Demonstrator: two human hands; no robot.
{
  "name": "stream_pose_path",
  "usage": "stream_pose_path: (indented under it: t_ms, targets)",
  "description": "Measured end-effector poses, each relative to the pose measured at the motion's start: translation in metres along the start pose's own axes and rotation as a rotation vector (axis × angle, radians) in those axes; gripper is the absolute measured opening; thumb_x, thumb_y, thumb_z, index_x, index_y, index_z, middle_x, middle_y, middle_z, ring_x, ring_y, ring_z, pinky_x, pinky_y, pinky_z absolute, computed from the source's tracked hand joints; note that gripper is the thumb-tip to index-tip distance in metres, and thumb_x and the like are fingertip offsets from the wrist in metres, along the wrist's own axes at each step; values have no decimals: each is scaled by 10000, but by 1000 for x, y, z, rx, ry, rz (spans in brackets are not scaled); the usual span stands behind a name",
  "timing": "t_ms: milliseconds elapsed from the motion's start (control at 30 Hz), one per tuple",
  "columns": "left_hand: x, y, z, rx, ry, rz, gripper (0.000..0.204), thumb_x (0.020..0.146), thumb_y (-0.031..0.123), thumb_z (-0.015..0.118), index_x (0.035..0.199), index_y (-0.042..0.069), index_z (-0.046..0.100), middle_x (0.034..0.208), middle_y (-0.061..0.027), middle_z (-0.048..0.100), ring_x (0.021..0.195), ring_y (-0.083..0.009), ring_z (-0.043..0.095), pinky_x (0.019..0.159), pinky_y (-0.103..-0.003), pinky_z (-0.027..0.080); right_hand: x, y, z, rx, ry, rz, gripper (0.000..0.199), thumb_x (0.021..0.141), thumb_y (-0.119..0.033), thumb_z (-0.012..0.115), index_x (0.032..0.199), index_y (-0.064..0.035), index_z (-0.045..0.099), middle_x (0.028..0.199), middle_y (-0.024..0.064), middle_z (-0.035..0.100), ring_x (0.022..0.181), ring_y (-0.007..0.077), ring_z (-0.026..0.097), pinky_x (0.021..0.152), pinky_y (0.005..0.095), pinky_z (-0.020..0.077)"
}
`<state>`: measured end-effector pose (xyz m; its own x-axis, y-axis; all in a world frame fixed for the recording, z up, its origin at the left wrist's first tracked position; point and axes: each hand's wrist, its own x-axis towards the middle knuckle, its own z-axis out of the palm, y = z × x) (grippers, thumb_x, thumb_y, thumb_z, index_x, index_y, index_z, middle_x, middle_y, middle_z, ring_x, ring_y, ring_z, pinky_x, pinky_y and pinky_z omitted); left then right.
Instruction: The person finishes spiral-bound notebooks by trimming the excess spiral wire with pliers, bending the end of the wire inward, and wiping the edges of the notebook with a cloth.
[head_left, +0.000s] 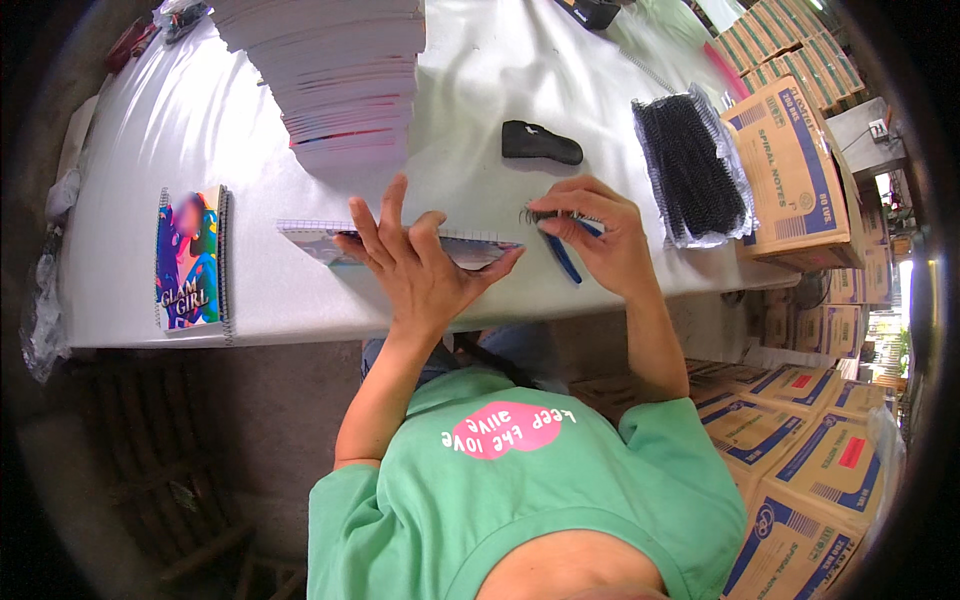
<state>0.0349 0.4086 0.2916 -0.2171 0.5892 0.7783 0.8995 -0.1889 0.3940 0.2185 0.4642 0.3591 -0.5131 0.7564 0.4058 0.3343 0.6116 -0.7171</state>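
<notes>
A spiral notebook without its coil fully visible, seen nearly edge-on [310, 240], is tilted up near the front of the table. My left hand [425, 265] steadies it, with the thumb at its right end and the fingers spread along its upper edge. To the right, my right hand [600, 230] has blue-handled pliers [562, 258] tucked in its palm. Its thumb and fingertips pinch a short piece of black coil wire [530, 214] just off the notebook's right end. A finished-looking spiral notebook with a colourful cover [192, 260] lies at the left.
A tall stack of paper blocks [340, 70] stands behind the left hand. A black tool-like object [540, 143] lies beyond the right hand. Bundled black coils [690, 165] in plastic sit beside a cardboard box [790, 170]. More cartons [810, 460] are stacked on the right.
</notes>
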Motion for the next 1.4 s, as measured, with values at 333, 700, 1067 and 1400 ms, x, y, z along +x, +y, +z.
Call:
stream_pose_path:
  t_ms: [333,700,1067,1400]
  targets:
    - [4,-1,-3,88,-51,36,628,639,637,672,844,84,457,971,-119,416,1057,-352,371,998,-676,1,6,3,-5,135,-228,1,244,736,30,680,962,-62,680,822,58,584,735,150,571,604,261,443]
    - [1,-10,-15,68,-127,43,541,662,590,681,883,119,535,991,-78,434,1109,-294,374,1045,-605,23,10,-23,2,53,-205,157,186,808,-18,612,991,-42,594,700,87,576,628,162,566,587,281,442]
    - [6,-10,-26,32,-93,54,548,596,529,763,928,138,570,1018,-63,438,1118,-310,380,1012,-525,207,62,48,-16,-136,-485,180,361,808,-15,549,1160,-86,570,925,101,635,795,215,621,726,297,495]
    - [9,-9,-42,-30,-168,-34,576,536,434,836,874,87,524,1052,-119,418,1159,-374,351,986,-512,257,46,137,-7,-51,-95,327,332,731,42,574,1060,26,618,982,141,667,868,287,650,812,345,506]
